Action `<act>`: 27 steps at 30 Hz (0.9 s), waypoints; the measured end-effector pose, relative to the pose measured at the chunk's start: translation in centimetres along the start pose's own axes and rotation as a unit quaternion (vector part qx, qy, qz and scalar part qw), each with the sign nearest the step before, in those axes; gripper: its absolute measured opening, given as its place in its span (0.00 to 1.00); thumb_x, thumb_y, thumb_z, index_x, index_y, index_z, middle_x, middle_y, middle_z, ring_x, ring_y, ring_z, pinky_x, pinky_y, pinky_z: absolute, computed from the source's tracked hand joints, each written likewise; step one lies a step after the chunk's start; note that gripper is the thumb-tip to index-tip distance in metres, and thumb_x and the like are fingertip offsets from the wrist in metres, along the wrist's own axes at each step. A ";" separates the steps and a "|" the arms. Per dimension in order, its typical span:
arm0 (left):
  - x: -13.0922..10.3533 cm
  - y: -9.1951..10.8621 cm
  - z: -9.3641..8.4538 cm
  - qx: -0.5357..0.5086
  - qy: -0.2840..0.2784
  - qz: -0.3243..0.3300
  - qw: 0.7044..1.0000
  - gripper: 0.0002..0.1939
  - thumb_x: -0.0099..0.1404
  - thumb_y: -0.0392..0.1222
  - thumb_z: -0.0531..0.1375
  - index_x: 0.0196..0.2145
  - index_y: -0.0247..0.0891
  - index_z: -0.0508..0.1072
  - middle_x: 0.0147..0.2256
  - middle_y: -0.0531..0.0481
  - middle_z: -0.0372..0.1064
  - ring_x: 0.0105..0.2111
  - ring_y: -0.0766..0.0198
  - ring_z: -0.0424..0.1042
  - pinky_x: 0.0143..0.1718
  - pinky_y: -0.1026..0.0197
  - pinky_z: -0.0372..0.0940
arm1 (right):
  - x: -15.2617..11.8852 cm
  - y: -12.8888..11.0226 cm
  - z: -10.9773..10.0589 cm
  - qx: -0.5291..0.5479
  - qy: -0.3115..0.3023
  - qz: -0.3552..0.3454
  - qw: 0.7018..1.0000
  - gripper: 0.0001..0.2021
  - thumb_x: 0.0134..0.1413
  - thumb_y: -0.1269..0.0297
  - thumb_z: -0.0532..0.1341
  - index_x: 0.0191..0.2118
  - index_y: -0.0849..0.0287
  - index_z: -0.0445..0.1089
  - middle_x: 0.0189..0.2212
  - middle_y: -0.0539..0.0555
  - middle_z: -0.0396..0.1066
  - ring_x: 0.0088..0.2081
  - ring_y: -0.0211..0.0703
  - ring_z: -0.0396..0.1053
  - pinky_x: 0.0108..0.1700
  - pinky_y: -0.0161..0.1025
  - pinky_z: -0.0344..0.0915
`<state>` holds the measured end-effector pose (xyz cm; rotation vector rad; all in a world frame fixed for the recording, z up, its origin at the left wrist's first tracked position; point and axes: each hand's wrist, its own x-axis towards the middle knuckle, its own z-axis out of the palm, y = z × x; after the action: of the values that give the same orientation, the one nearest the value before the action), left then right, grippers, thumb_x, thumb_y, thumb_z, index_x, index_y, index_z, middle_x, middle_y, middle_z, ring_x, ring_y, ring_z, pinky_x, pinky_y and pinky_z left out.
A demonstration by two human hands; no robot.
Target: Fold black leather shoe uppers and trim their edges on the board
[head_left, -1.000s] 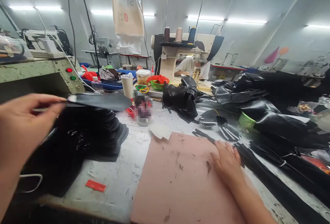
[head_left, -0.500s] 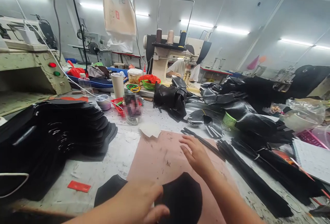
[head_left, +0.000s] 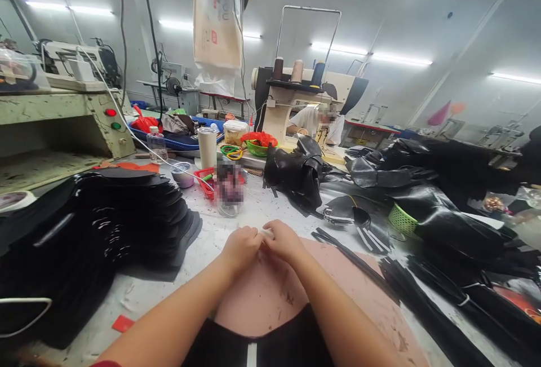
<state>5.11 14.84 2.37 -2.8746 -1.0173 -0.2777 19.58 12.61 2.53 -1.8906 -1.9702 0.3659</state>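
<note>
My left hand (head_left: 244, 247) and my right hand (head_left: 282, 240) meet at the far edge of a pink sheet (head_left: 253, 305). Fingers of both are closed around a small whitish piece (head_left: 267, 233), mostly hidden by them. Below my forearms, a black cut piece (head_left: 279, 339) with a pale strip down its middle lies on the near part of the sheet. Left of my arms is a thick stack of black pieces (head_left: 139, 226).
A red scrap (head_left: 122, 323) lies at lower left. Black strips (head_left: 363, 265), a green basket (head_left: 403, 219) and glossy black pieces (head_left: 456, 220) fill the right side. Behind stand a white cup (head_left: 207, 148) and a sewing machine (head_left: 279, 107), with a person beyond it.
Both hands have come together at the far edge of the pink sheet, over where the whitish piece lay. My left hand has left the black piece. The view has shifted.
</note>
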 end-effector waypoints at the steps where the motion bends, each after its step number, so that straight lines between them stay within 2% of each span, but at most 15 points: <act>1: -0.4 -0.3 0.3 -0.001 0.009 0.000 1.000 0.10 0.59 0.28 0.51 0.26 0.34 0.69 0.27 0.44 0.68 0.30 0.58 0.67 0.31 0.58 0.62 | -0.4 0.2 -0.1 0.006 -0.005 -0.016 1.000 0.12 0.47 0.69 0.57 0.40 0.61 0.69 0.40 0.57 0.70 0.41 0.44 0.67 0.42 0.37 0.61; 4: -2.1 -0.9 1.0 -0.005 0.033 -0.001 0.999 0.10 0.60 0.29 0.51 0.26 0.35 0.69 0.27 0.47 0.68 0.29 0.59 0.67 0.30 0.59 0.61 | -1.6 0.8 -0.3 0.018 -0.021 -0.060 0.998 0.11 0.45 0.68 0.61 0.38 0.59 0.69 0.37 0.54 0.70 0.40 0.42 0.66 0.42 0.36 0.61; 8: -3.7 -1.1 2.0 -0.013 0.059 -0.009 0.998 0.11 0.60 0.28 0.50 0.27 0.37 0.70 0.26 0.49 0.67 0.29 0.62 0.66 0.30 0.62 0.61 | -2.2 1.6 -0.2 0.020 -0.032 -0.090 0.995 0.09 0.44 0.69 0.63 0.36 0.59 0.69 0.36 0.56 0.70 0.40 0.45 0.65 0.42 0.39 0.60; 14: -3.9 -0.7 2.5 -0.010 0.080 -0.012 0.997 0.12 0.59 0.27 0.49 0.26 0.36 0.69 0.27 0.49 0.66 0.29 0.63 0.65 0.31 0.62 0.61 | -1.5 1.9 -0.2 0.023 -0.049 -0.103 0.993 0.08 0.46 0.74 0.59 0.34 0.58 0.71 0.37 0.56 0.70 0.42 0.46 0.65 0.46 0.42 0.58; 17: -3.7 -0.5 2.3 0.001 0.078 -0.002 0.997 0.12 0.58 0.25 0.50 0.26 0.36 0.69 0.28 0.48 0.67 0.30 0.61 0.65 0.31 0.61 0.61 | -0.6 1.9 -0.3 0.037 -0.049 -0.075 0.995 0.14 0.42 0.73 0.61 0.39 0.58 0.71 0.41 0.57 0.69 0.45 0.48 0.64 0.48 0.43 0.57; 20: -3.6 -0.3 2.1 0.015 0.072 -0.001 0.997 0.10 0.57 0.25 0.51 0.27 0.35 0.69 0.31 0.45 0.68 0.32 0.59 0.66 0.31 0.59 0.62 | 0.9 2.1 -0.2 0.067 -0.057 -0.035 0.996 0.27 0.31 0.71 0.66 0.45 0.58 0.69 0.47 0.57 0.65 0.48 0.51 0.63 0.48 0.42 0.58; 21: -3.6 -0.3 2.1 0.020 0.070 -0.001 0.997 0.10 0.57 0.25 0.52 0.27 0.35 0.69 0.32 0.45 0.68 0.33 0.58 0.66 0.32 0.59 0.63 | 1.5 2.3 -0.1 0.079 -0.060 -0.020 0.995 0.28 0.30 0.71 0.66 0.45 0.58 0.69 0.47 0.57 0.65 0.47 0.50 0.64 0.47 0.41 0.60; 22: -3.5 -0.3 2.1 0.025 0.066 0.001 0.997 0.10 0.57 0.25 0.52 0.27 0.35 0.69 0.32 0.45 0.68 0.33 0.58 0.66 0.32 0.58 0.63 | 2.1 2.4 0.1 0.090 -0.061 -0.003 0.994 0.27 0.30 0.70 0.65 0.45 0.58 0.69 0.46 0.56 0.66 0.45 0.48 0.65 0.45 0.39 0.61; 25: -3.5 -0.3 1.9 0.040 0.053 0.013 0.998 0.10 0.57 0.25 0.52 0.29 0.36 0.69 0.37 0.45 0.69 0.33 0.59 0.66 0.32 0.58 0.63 | 3.9 2.3 0.9 0.116 -0.035 0.053 0.991 0.18 0.43 0.69 0.57 0.45 0.59 0.69 0.42 0.55 0.70 0.40 0.43 0.69 0.39 0.36 0.63; 27: -3.4 -0.2 1.8 0.051 0.042 0.022 0.998 0.11 0.57 0.25 0.52 0.30 0.35 0.70 0.41 0.44 0.69 0.34 0.59 0.67 0.31 0.58 0.64 | 4.9 1.8 1.5 0.122 -0.009 0.083 0.989 0.16 0.48 0.67 0.53 0.44 0.60 0.69 0.40 0.56 0.71 0.38 0.43 0.69 0.36 0.36 0.63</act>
<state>2.59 13.14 -0.08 -2.7656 -0.9247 -0.3315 20.46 17.69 0.86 -1.9002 -1.6955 0.6420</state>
